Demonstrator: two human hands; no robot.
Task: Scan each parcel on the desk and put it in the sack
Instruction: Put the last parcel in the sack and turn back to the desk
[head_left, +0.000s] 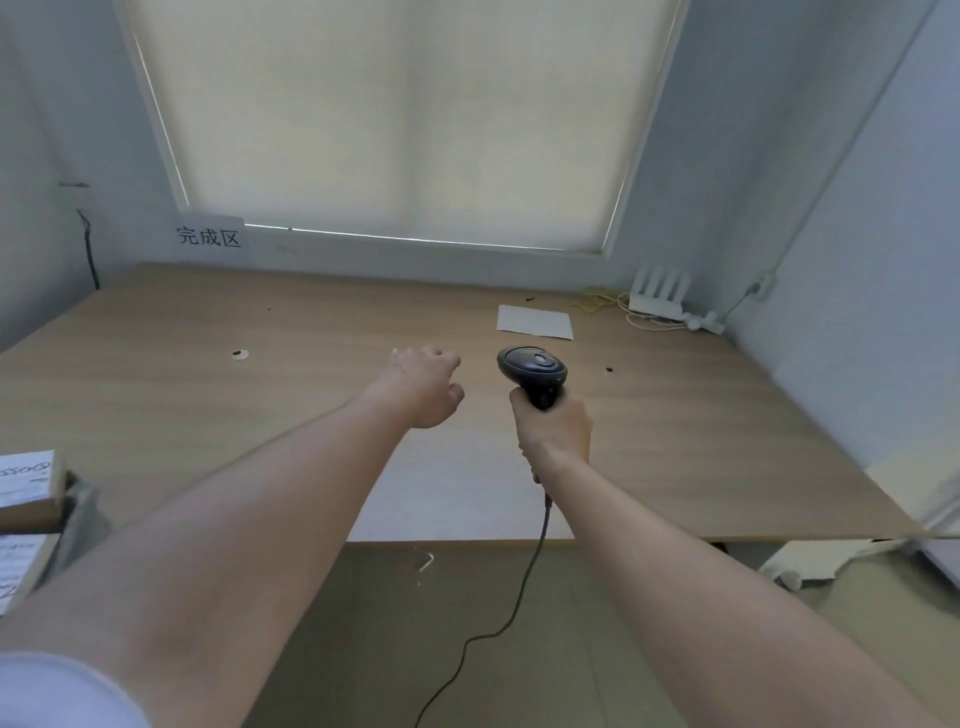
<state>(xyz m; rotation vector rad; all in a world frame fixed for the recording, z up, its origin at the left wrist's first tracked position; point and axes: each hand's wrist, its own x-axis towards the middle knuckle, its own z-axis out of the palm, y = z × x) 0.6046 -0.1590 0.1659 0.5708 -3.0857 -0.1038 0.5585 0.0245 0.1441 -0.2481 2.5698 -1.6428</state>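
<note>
Over desk (208, 395), R hand (553, 428) grips scanner (532, 371), L hand (423, 387) just beside, loose, empty, parcels (26, 488) far L.

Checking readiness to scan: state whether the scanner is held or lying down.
Held: the right hand grips the barcode scanner by its handle above the desk.

The desk (260, 415) has a pale wood-grain top with a smooth, matt finish. The scanner (532, 371) above it is dark plastic with a slight sheen on its rounded head, and its cable (524, 587) looks like matt rubber. Behind the scanner lies a matt white sheet of paper (535, 322). The boxes (26, 499) at the desk's left edge are brown cardboard with white paper labels. The blind (405, 114) behind the desk looks like matt cream cloth. The router (657, 301) in the desk's far right corner is white plastic.
</note>
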